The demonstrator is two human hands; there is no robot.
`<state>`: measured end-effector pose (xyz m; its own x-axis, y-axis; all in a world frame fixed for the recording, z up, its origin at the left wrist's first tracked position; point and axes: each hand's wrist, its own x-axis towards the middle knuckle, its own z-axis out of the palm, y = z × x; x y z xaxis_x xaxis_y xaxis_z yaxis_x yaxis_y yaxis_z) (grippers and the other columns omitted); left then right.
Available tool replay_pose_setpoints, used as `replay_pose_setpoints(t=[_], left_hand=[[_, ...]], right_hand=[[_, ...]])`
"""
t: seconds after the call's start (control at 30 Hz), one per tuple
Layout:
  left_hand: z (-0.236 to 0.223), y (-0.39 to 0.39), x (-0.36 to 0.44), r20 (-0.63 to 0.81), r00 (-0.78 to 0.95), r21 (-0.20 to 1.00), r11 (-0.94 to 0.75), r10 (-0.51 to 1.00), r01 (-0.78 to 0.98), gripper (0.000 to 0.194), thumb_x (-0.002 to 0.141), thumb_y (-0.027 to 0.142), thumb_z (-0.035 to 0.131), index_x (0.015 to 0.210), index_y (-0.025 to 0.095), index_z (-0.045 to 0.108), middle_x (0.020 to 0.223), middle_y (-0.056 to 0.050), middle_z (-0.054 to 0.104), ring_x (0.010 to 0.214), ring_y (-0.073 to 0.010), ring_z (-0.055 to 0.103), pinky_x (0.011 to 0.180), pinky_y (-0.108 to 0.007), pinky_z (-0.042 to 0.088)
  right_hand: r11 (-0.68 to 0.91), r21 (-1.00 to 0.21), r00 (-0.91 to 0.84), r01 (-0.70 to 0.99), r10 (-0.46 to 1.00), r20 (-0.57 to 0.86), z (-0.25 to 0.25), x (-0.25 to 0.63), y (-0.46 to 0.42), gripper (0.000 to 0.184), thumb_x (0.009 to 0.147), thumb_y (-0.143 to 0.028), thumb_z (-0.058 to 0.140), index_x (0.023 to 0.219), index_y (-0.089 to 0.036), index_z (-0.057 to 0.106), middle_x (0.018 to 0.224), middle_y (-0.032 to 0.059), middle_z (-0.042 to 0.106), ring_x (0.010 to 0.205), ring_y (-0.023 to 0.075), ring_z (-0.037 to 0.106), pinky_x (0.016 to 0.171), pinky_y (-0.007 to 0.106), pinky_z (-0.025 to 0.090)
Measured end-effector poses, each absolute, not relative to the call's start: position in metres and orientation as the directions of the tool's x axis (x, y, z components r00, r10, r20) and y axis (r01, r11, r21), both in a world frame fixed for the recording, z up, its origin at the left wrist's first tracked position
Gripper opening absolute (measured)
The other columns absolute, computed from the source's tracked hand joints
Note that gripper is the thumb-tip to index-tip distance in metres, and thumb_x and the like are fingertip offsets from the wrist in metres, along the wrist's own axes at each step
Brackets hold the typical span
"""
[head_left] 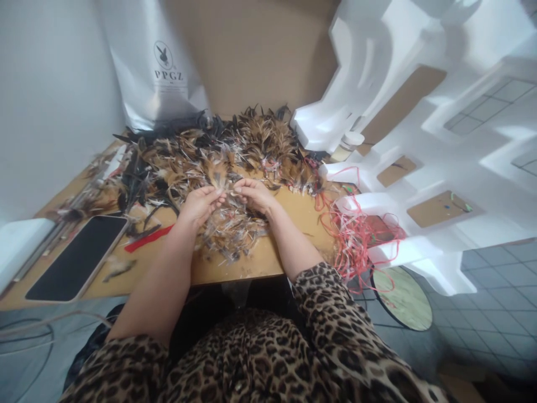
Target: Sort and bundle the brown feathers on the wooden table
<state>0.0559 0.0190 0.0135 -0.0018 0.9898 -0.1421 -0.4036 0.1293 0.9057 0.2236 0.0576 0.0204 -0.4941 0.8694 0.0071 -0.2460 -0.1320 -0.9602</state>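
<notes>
My left hand (203,204) is closed in a pinch on a small brown feather (218,178), whose tip fans out above the fingers. Close beside it, my right hand (254,195) also pinches with thumb and forefinger. What lies between its fingertips is too small to make out; it may be part of the same feather. Below both hands spreads a heap of short feather scraps (229,232). Beyond them lies a wide pile of brown and black feathers (176,151), with bundled brown feathers (268,134) at its right.
A phone (79,257) and a red strip (149,238) lie on the table (235,272) at left. Tangled red string (356,235) hangs over the right edge near white foam pieces (444,168) and a small jar (349,144). A silver bag (155,67) stands behind.
</notes>
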Motion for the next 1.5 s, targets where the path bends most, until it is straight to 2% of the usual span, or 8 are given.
replay_pose_setpoints(t=[0.33,0.43,0.63,0.93,1.2,1.37,1.43,1.5], left_hand=[[0.014,0.025,0.051,-0.234,0.037,0.712,0.197,0.972,-0.674,0.012,0.070,0.003,0.064,0.071,0.013,0.058,0.064,-0.001,0.061,0.052,-0.0012,0.054,0.048,-0.006,0.042],[0.013,0.023,0.054,-0.221,0.077,0.747,0.219,0.972,-0.627,0.009,0.070,0.005,0.065,0.070,0.012,0.059,0.063,-0.002,0.060,0.052,-0.0017,0.054,0.047,-0.007,0.042],[0.012,0.017,0.059,-0.120,0.139,0.848,0.174,0.983,-0.500,0.011,0.064,0.013,0.071,0.066,0.010,0.061,0.058,-0.002,0.059,0.050,-0.0033,0.053,0.047,-0.010,0.042],[0.009,0.016,0.065,-0.088,0.024,0.969,0.091,0.996,-0.229,0.022,0.057,0.025,0.077,0.069,0.011,0.066,0.065,-0.006,0.066,0.054,-0.0077,0.059,0.052,-0.015,0.045],[0.003,0.019,0.066,-0.019,-0.021,0.999,0.018,1.000,-0.027,0.021,0.060,0.026,0.072,0.073,0.011,0.066,0.065,-0.006,0.068,0.052,-0.0104,0.060,0.051,-0.020,0.047],[0.008,0.018,0.063,-0.022,-0.040,0.997,0.019,0.999,-0.076,0.016,0.061,0.024,0.070,0.068,0.010,0.064,0.063,-0.006,0.067,0.049,-0.0087,0.058,0.048,-0.018,0.045],[0.011,0.019,0.062,-0.038,-0.082,0.989,0.026,0.996,-0.146,0.015,0.061,0.022,0.070,0.067,0.010,0.064,0.065,-0.007,0.068,0.049,-0.0074,0.057,0.048,-0.017,0.043],[0.013,0.019,0.061,-0.052,-0.119,0.978,0.027,0.992,-0.205,0.015,0.061,0.022,0.070,0.067,0.010,0.062,0.067,-0.007,0.068,0.049,-0.0065,0.057,0.047,-0.016,0.042]], right_hand=[[-0.073,-0.985,-0.522,-0.156,0.853,0.019,0.026,0.228,0.051,0.034,0.060,-0.034,0.074,0.084,-0.015,0.058,0.051,-0.0083,0.047,0.042,0.0027,0.032,0.042,0.017,0.022],[-0.027,-0.989,-0.471,-0.148,0.881,0.047,0.025,0.224,0.049,0.036,0.060,-0.036,0.074,0.085,-0.015,0.059,0.053,-0.0078,0.049,0.043,0.0026,0.033,0.044,0.017,0.024],[0.109,-0.992,-0.430,-0.071,0.893,0.129,0.023,0.215,0.046,0.034,0.059,-0.040,0.073,0.075,-0.015,0.059,0.064,-0.0030,0.057,0.059,0.0069,0.048,0.056,0.018,0.036],[0.141,-0.990,-0.353,-0.003,0.926,0.133,0.018,0.219,0.049,0.030,0.063,-0.039,0.067,0.067,-0.012,0.055,0.060,-0.0047,0.054,0.055,0.0050,0.042,0.057,0.018,0.033],[0.115,-0.993,-0.332,0.012,0.938,0.104,0.012,0.217,0.053,0.027,0.063,-0.037,0.066,0.065,-0.013,0.055,0.054,-0.0064,0.050,0.050,0.0042,0.039,0.053,0.018,0.031],[0.071,-0.997,-0.484,0.006,0.873,0.059,0.019,0.229,0.053,0.030,0.062,-0.038,0.069,0.075,-0.012,0.059,0.056,-0.0044,0.055,0.050,0.0050,0.045,0.052,0.018,0.034],[0.065,-0.988,-0.628,0.137,0.778,-0.036,0.023,0.237,0.053,0.034,0.064,-0.040,0.067,0.081,-0.011,0.062,0.054,-0.0032,0.056,0.047,0.0056,0.045,0.049,0.018,0.034],[0.144,-0.948,-0.657,0.284,0.750,-0.083,0.025,0.244,0.054,0.033,0.067,-0.041,0.065,0.080,-0.011,0.064,0.055,-0.0016,0.058,0.047,0.0061,0.045,0.049,0.019,0.034]])
